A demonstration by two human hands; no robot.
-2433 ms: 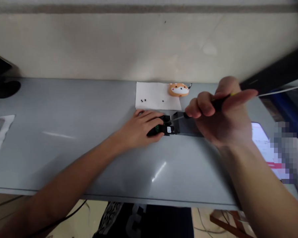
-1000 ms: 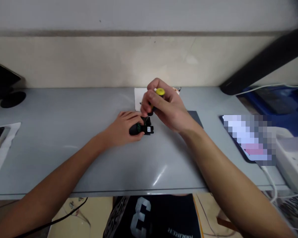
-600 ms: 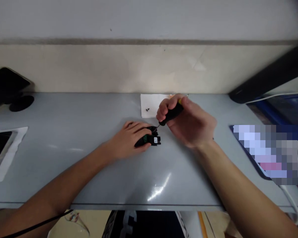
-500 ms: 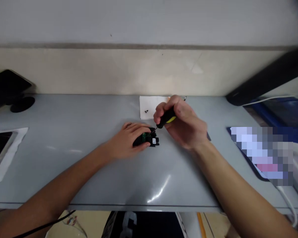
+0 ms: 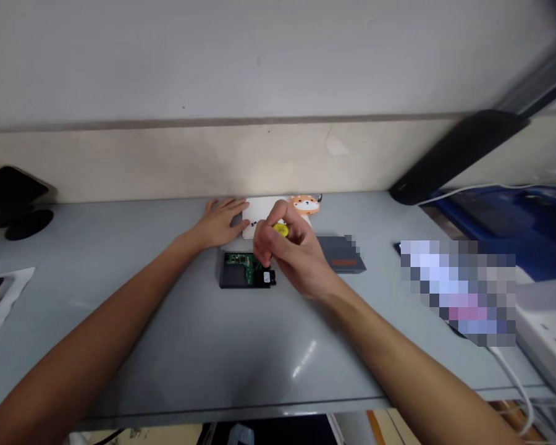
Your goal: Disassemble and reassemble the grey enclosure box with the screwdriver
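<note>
A black device casing (image 5: 234,286) with a green circuit board and a small white label lies on the grey table. My left hand (image 5: 221,222) rests behind it, fingers spread, at the left edge of a stack of white paper (image 5: 248,231). My right hand (image 5: 291,250) is closed around a screwdriver (image 5: 280,230); the yellow end of its handle shows, while its shaft and tip are hidden by my fingers. This hand is over the casing's right end and the front of the paper. Small black screws (image 5: 254,224) lie on the paper.
Right of my right hand sits a dark grey box (image 5: 338,252). An orange animal-face item (image 5: 304,204) is behind it. A phone with a blurred screen (image 5: 454,290) and a white power strip (image 5: 547,321) occupy the right; a black stand (image 5: 28,224) stands at far left.
My left hand has let go of the casing and moved back to the paper. My right hand has turned the screwdriver more upright. The view has shifted, showing the grey box and orange item.
</note>
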